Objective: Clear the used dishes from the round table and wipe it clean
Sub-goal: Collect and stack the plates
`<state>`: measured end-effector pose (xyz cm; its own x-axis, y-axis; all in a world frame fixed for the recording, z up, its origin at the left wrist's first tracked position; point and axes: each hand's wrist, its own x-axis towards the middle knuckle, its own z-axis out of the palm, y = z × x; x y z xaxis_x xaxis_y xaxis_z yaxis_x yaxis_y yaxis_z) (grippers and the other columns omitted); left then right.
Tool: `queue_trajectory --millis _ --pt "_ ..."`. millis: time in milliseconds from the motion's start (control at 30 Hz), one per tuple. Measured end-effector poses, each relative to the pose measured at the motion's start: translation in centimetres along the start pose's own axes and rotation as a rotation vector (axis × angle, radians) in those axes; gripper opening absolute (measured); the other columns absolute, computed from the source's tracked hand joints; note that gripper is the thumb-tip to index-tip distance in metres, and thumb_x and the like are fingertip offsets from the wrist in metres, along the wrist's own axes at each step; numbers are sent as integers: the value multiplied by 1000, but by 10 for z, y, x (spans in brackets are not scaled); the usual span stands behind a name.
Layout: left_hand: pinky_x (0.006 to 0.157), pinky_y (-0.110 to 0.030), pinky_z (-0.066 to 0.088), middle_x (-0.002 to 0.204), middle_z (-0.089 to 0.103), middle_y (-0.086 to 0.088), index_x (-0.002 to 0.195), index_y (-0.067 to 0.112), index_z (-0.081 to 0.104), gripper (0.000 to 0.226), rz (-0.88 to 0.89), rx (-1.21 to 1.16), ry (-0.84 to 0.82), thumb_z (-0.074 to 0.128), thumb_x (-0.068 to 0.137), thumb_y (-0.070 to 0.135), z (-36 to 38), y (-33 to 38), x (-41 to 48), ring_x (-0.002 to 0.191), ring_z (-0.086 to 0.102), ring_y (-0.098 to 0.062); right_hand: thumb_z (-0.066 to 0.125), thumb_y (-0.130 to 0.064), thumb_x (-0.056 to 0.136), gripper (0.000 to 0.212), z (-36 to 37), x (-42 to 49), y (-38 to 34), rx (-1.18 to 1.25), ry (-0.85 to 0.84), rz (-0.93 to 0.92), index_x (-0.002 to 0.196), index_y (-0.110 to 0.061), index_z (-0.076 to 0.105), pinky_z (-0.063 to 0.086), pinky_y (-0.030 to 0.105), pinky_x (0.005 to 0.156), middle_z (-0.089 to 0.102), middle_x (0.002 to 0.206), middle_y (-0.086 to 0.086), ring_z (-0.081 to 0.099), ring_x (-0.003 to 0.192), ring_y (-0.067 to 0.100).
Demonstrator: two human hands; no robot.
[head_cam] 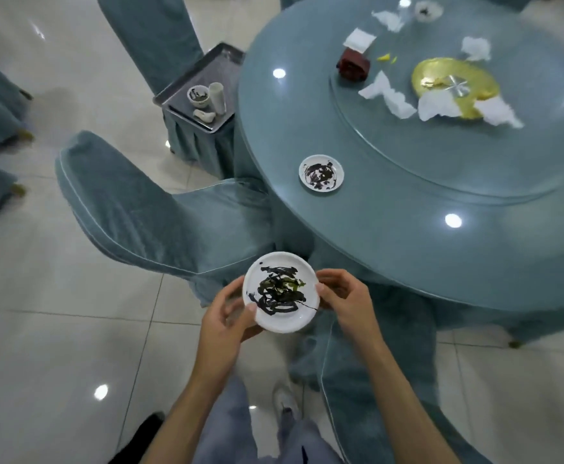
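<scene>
Two hands carry one used plate (280,293) in front of me, off the round table (441,249) and above the floor, between two covered chairs. The left hand (230,313) pinches the near-left rim, thumb on top and fingers curled below. The right hand (344,296) grips the right rim in the same way. Dark sauce and some green leaves lie in the plate, so I judge that it must be kept level and moved without hurry. The metal tray (203,67) on the covered seat beside the table already has a bowl (199,95), a tall cup (217,97) and a spoon (204,115), and I think this is the place to go. I would set the plate on a bare part of the tray, well away from the cup. A second dirty plate (321,174) waits near the table edge, and crumpled tissues (386,95) lie farther in. Wiping should come after those.
</scene>
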<state>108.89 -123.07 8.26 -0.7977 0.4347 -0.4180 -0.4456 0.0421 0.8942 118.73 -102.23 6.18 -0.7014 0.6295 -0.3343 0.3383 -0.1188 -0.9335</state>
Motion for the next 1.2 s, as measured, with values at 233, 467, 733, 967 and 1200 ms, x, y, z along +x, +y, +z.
queue_trajectory --millis 233,467,733,967,1200 --pt "81 -43 63 117 75 -9 136 20 60 43 -26 -20 -130 63 98 0 -26 44 71 109 73 -29 61 -16 103 12 28 33 -28 16 170 43 109 -13 71 59 28 69 78 99 4 76 84 21" --pt "67 -28 61 114 76 -11 134 23 62 45 -35 -30 -99 65 96 -2 -41 76 136 99 74 -22 62 -18 102 8 24 111 1 -238 289 103 101 -21 69 61 50 80 76 91 -4 75 77 21" --pt "81 -44 64 121 74 -5 134 30 63 51 -50 58 -85 71 92 3 -40 102 228 111 72 -22 63 -27 99 17 7 251 32 -433 299 242 113 -17 68 57 39 81 72 102 5 71 83 25" --pt "80 -43 63 123 74 -6 132 29 64 48 -84 91 -26 71 92 4 -47 137 280 108 74 -27 62 -28 102 19 19 339 25 209 519 508 111 -11 59 54 31 51 74 90 14 71 66 30" --pt "82 -44 64 121 75 -4 134 26 63 49 -100 94 29 68 93 -1 -64 161 314 107 74 -24 60 -20 102 17 36 373 26 171 681 581 111 -6 56 56 34 56 73 83 13 72 59 23"
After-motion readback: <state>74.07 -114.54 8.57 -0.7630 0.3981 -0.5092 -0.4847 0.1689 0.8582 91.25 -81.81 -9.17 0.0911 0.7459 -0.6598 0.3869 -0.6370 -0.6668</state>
